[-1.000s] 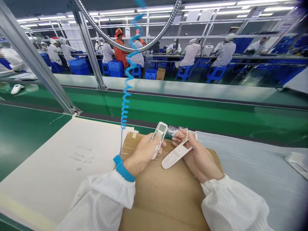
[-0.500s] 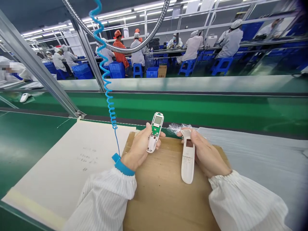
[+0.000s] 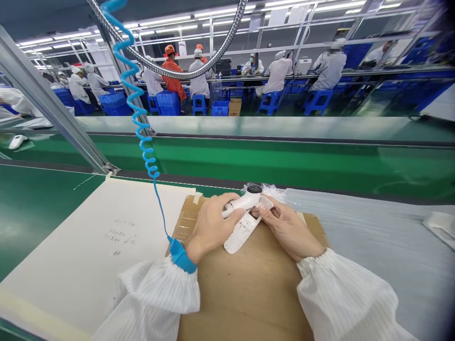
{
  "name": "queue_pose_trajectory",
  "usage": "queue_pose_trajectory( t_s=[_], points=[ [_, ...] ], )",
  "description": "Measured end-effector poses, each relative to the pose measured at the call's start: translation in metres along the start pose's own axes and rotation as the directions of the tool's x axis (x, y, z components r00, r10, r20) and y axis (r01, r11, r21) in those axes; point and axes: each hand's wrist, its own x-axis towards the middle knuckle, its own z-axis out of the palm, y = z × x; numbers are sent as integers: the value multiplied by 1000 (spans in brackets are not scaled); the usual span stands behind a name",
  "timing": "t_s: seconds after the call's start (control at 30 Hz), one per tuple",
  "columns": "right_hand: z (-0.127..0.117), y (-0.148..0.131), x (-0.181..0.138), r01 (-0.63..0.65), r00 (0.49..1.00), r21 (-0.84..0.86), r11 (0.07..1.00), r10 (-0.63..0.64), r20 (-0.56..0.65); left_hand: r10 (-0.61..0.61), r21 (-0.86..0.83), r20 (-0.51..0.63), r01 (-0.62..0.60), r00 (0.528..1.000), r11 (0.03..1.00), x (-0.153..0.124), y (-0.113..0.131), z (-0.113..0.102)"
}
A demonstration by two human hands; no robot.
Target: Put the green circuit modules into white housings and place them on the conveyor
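I am working in a factory assembly hall: beyond the green belt (image 3: pixel 270 158), workers in white coats (image 3: pixel 279 76) are sitting on blue stools (image 3: pixel 272 100), blue crates (image 3: pixel 168 103) are standing, and strip lights (image 3: pixel 168 31) are shining high above its far side.

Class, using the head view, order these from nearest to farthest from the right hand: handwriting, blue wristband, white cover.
1. White cover: gripped by the right hand.
2. Blue wristband: around the left wrist.
3. Handwriting: on the white paper, left of the cardboard.
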Motion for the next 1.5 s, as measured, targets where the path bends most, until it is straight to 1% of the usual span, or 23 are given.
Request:
queue_pose_trajectory(
  t_s=[0.03,0.1,0.17,0.2,0.3,0.43,0.5,0.57,0.67,0.73,0.8,0.87,0.9,0.97,1.03,1.1,1.2,1.27,1.33,1.37,1.43,1.47,1.5],
  points=[
    [-1,-2,-1,-13,999,30,999,11,49,-8,34,21,8,1000,999,-2,1,2],
    [-2,-5,-3,-58,991,110,992,44,130,-40,110,0,39,999,993,-4,3,5],
    [-4,-8,-4,-100,984,175,980,72,160,-68,166,-42,74,997,983,-4,3,6],
    [-4,-8,-4,-112,984,187,976,82,161,-79,166,-50,86,996,982,-4,3,6],
    [-2,-6,-4,-116,987,180,977,94,129,-94,58,-28,95,995,994,-2,1,4],
    [1,0,-1,-89,993,195,977,73,89,-41,-100,-12,39,999,994,-1,0,-1],
    [-1,4,1,-52,998,200,978,42,55,3,-116,18,-1,1000,993,0,-1,-4],
    [-4,8,3,-18,1000,194,981,17,10,37,-110,70,-29,997,993,1,-2,-5],
    [-8,10,5,7,999,164,986,-1,-38,54,-142,128,-36,990,989,2,-3,-4],
    [-7,7,5,6,998,149,989,4,-69,42,-180,123,-19,992,984,1,0,-1],
    [-2,2,4,3,995,188,982,16,-103,24,-179,104,-5,994,984,-3,7,4],
    [6,-3,2,5,989,309,951,41,-144,24,-121,114,-10,993,993,-10,17,10],
    [10,-4,1,-2,984,389,921,71,-162,24,-72,136,-14,990,997,-13,22,13],
    [16,-6,0,-49,968,545,837,174,-180,8,53,205,-19,979,998,-20,30,19],
    [17,-6,-2,-102,951,656,748,268,-158,-17,181,274,-34,962,983,-25,36,24],
    [15,-7,-3,-142,943,715,684,313,-113,-27,282,330,-71,944,957,-26,38,27],
    [11,-9,-3,-180,941,745,642,334,-61,-42,369,369,-105,929,924,-23,34,26],
    [11,-11,-3,-195,951,740,644,309,-18,-60,398,333,-83,941,914,-19,28,22],
    [15,-13,-3,-176,976,707,684,217,32,-45,378,211,-39,976,925,-15,20,17],
    [19,-13,-4,-158,985,679,717,160,60,-20,341,128,-25,992,940,-13,16,14],
    [27,-13,-7,-125,991,620,775,72,110,33,226,-8,-30,999,974,-11,12,11],
    [31,-12,-8,-118,991,601,790,54,123,57,172,-47,-48,997,984,-11,11,10],
    [35,-11,-10,-122,990,593,796,56,128,83,132,-60,-74,995,988,-12,12,11]
  ],
)
